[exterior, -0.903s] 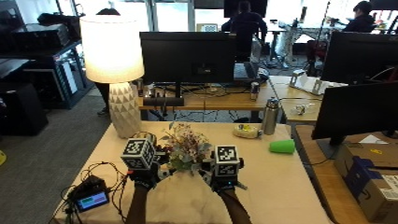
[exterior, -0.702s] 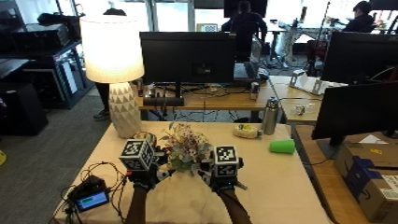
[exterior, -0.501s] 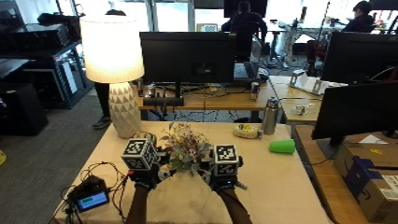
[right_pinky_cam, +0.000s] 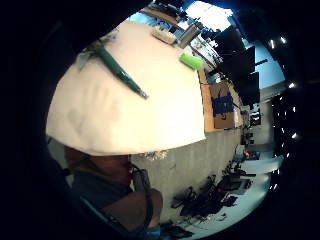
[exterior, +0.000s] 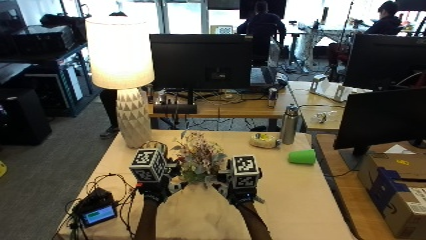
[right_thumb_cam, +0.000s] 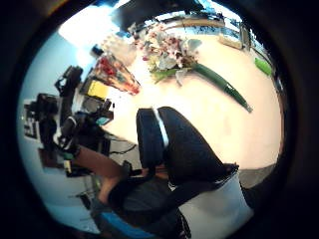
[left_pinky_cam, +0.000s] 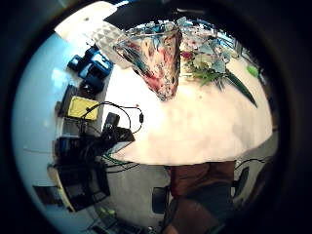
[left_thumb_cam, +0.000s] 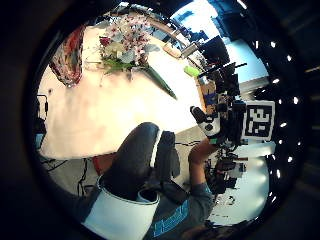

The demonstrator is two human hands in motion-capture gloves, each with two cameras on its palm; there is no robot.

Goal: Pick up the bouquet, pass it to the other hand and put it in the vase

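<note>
The pale artificial flower bouquet with green wrapped stem (exterior: 198, 161) lies mid-bench, light, floppy-headed, best gripped at its stiff stem; both hands' finger state I cannot tell

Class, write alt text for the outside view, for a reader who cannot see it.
A person's gloved left hand and right hand hover on either side of a bouquet lying on a pale table. A lit lamp, a metal bottle and a green cup stand or lie further back.
</note>
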